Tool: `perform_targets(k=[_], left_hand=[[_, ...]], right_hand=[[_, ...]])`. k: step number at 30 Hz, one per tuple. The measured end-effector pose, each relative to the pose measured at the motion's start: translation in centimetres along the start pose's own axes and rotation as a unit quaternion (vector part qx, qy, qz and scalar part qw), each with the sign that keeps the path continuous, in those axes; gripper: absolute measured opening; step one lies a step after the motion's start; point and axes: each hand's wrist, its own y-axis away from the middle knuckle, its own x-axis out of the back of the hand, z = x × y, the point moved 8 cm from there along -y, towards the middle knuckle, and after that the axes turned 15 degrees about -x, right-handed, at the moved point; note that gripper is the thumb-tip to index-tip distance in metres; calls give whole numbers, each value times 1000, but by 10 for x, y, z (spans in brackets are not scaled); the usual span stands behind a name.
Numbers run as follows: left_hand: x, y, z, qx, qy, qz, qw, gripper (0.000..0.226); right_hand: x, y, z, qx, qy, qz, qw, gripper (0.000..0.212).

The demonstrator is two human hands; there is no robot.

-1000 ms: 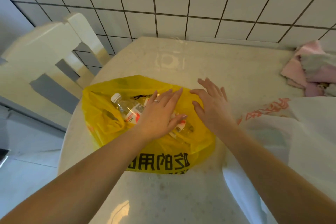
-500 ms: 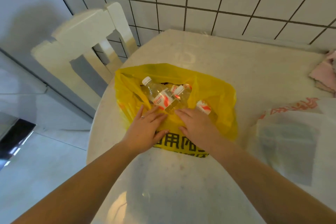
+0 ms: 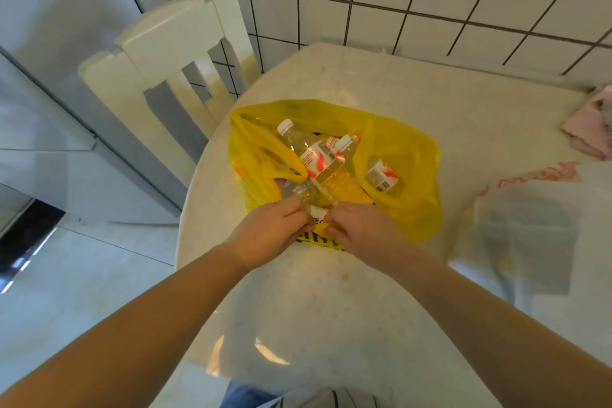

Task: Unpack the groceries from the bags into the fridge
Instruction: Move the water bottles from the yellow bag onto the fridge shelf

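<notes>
A yellow plastic bag [image 3: 407, 156] lies open on the round pale table [image 3: 331, 308]. Clear bottles with white caps and red-and-white labels lie in its mouth: one [image 3: 309, 156] points toward the chair and a second [image 3: 342, 151] lies beside it. A third bottle [image 3: 384, 175] shows through the yellow film. My left hand [image 3: 268, 232] and my right hand [image 3: 359, 232] are side by side at the bag's near edge. Both have fingers curled shut on the plastic by the bottles' bases. The fingertips are hidden.
A white plastic bag with red print [image 3: 536, 228] lies on the table to the right. A pink cloth [image 3: 589, 126] sits at the far right edge. A cream wooden chair [image 3: 172, 53] stands at the table's left, before a tiled wall. A grey appliance front [image 3: 39, 103] is further left.
Both hands have drawn back from on top of the bag to its near edge and closed on the plastic. The bag's mouth has opened wider, and more of the bottles shows.
</notes>
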Motion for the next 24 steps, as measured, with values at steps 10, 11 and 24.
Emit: perform_targets(k=[10,11,24], left_hand=[[-21,52,6,-29,-30,-58,997,26],[-25,58,5,-28,-28,-70,997,31],[-5,73,-4,14,-5,-2,1000,41]], right_hand=[[-20,30,-13,8,-13,41,999,36],[-24,32,-12,1,-5,46,999,39],[-25,37,-16,-73,-8,65,995,32]])
